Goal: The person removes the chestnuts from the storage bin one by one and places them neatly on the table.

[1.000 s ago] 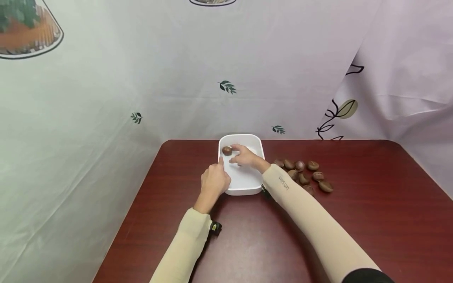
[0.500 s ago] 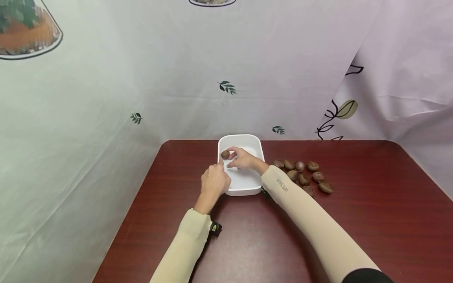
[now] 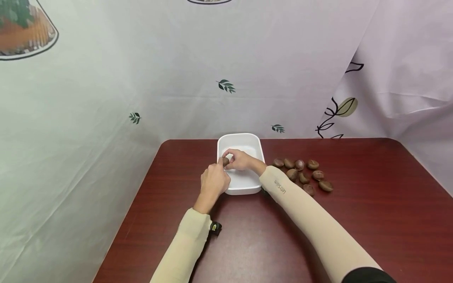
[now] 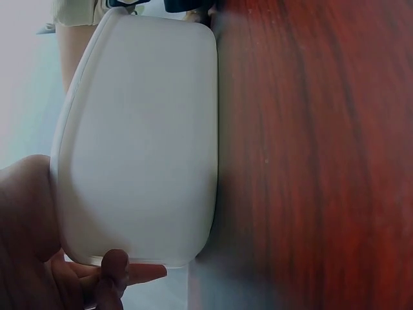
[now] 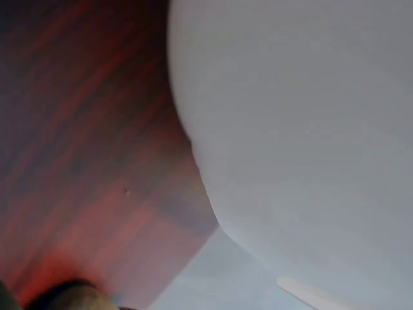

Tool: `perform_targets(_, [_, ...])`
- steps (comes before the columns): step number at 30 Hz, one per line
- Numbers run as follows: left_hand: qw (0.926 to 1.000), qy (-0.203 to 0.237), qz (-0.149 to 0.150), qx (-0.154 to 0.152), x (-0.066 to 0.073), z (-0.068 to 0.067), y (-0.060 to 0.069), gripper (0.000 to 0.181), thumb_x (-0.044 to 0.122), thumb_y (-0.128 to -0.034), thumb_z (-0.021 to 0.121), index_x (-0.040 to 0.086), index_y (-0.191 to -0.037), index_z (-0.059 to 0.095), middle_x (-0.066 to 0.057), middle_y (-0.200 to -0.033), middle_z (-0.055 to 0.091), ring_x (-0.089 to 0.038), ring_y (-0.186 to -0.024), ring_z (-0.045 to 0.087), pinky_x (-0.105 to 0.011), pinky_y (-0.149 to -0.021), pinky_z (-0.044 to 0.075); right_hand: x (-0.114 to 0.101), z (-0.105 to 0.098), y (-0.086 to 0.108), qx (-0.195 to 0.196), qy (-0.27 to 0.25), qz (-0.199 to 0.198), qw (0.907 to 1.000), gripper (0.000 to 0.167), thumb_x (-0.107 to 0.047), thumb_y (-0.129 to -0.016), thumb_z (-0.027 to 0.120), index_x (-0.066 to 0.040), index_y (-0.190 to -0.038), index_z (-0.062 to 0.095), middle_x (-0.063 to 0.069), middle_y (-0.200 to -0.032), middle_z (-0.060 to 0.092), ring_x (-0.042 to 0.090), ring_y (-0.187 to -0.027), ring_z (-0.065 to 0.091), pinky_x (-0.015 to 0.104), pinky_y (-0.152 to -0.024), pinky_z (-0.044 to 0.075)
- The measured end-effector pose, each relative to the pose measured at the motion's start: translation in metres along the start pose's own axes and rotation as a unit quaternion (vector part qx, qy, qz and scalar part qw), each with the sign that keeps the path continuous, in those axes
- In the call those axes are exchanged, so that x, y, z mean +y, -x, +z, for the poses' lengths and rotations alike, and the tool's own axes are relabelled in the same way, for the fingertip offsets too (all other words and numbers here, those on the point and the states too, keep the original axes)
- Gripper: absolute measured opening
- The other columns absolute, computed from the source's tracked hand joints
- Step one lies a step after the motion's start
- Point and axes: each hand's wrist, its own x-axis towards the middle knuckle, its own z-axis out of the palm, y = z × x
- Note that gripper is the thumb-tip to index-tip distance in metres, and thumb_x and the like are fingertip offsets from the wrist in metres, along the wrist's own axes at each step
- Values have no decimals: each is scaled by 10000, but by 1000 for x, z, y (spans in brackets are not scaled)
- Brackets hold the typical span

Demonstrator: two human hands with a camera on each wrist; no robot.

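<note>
A shallow white tray (image 3: 244,192) stands near the table's far edge. My left hand (image 3: 215,179) grips its left wall, with fingers down the outside in the left wrist view. Inside, near the left rim, is a brown chestnut (image 3: 225,161). Above the tray floor, my right hand (image 3: 242,160) pinches that chestnut between thumb and finger, close against the left hand's raised finger. Whether that left finger touches the nut is hard to tell. The right wrist view is mostly filled by the tray's outer wall (image 5: 290,129); the right fingers are hidden there.
Several more chestnuts (image 3: 303,178) lie loose on the red-brown table (image 3: 247,243), right of the tray beside my right forearm. A printed white cloth (image 3: 184,78) hangs right behind the table and along its left side.
The right thumb and finger have closed on the chestnut. It has come from near the tray's upper left toward me, up to the left hand's finger. The left hand has stayed in place.
</note>
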Motion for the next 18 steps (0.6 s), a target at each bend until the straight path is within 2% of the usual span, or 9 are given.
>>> perform_targets(4, [10000, -4, -11, -97, 2, 0, -2, 478, 149, -887, 528, 58, -1355, 568, -186, -992, 699, -394, -845, 685, -515, -643, 530, -1, 0, 1, 70, 681, -167, 9975, 331, -172, -797, 787, -81, -1088, 657, -18, -708, 621, 75, -652, 548, 217, -663, 436])
perform_targets(7, [9999, -21, -39, -134, 3, -1, -2, 501, 152, -893, 520, 60, -1384, 550, -183, -1003, 696, -394, -854, 684, -515, -653, 532, -3, -1, 2, 127, 884, -312, 9955, 290, -184, -785, 793, -79, -1032, 683, -7, -729, 652, 98, -691, 585, 237, -694, 457])
perform_targets(10, [9999, -4, -72, -147, 4, -1, -1, 457, 146, -891, 506, 84, -1338, 578, -165, -987, 694, -384, -854, 683, -518, -643, 528, -4, -2, 4, 338, 895, -368, 9947, 252, -203, -783, 795, -72, -977, 700, 3, -764, 676, 113, -732, 603, 243, -712, 466])
perform_targets(14, [9997, 34, -140, -207, 4, -1, 0, 475, 148, -895, 494, 125, -1362, 579, -141, -1021, 698, -368, -873, 683, -523, -651, 524, -9, -8, 10, 734, 882, -408, 9926, 249, -232, -764, 810, -60, -923, 723, 24, -829, 720, 122, -769, 623, 235, -716, 472])
perform_targets(18, [9996, -13, -179, -240, 3, -3, 1, 519, 160, -907, 493, 137, -1423, 547, -145, -1112, 697, -371, -897, 684, -535, -674, 527, -16, -23, 22, 995, 370, -276, 9940, 251, -201, -753, 818, -38, -917, 722, 69, -887, 728, 162, -724, 670, 255, -642, 538])
